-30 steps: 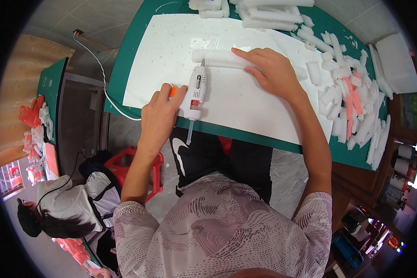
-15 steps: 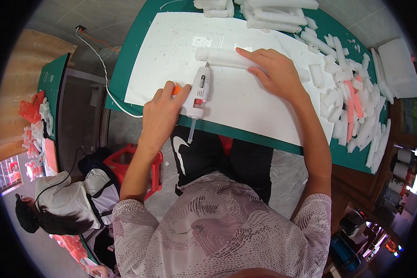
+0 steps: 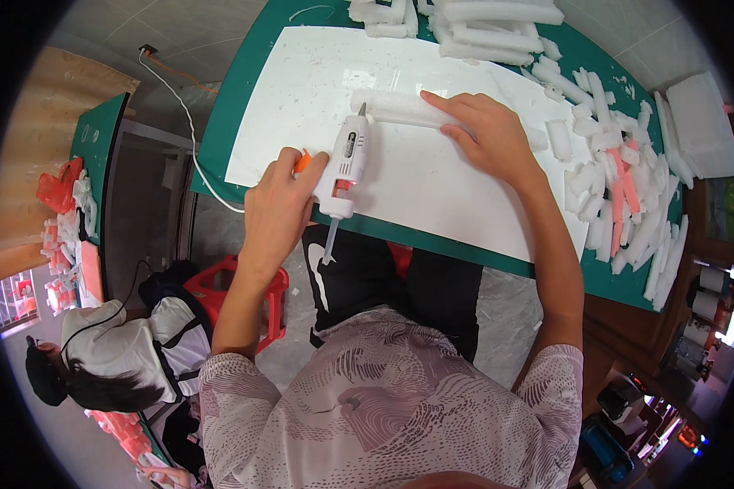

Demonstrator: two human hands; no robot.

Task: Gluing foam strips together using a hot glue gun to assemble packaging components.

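My left hand is wrapped around the handle of a white hot glue gun, whose nozzle points away from me. A translucent glue stick pokes out of the gun's back end, over the table's near edge. The nozzle overlaps the left end of a white foam strip in this view; whether they touch I cannot tell. My right hand grips that strip farther right, index finger along its top and thumb at the near side. The strip lies on a white board.
The board rests on a green table. Foam pieces are stacked at the back, and a pile of white and pink foam covers the right side. A white cable runs down on the left. A person sits at lower left near a red stool.
The glue gun and my left hand have shifted slightly left, and the nozzle has moved toward the strip's left end. My right hand keeps its place on the strip. The view has shifted a little.
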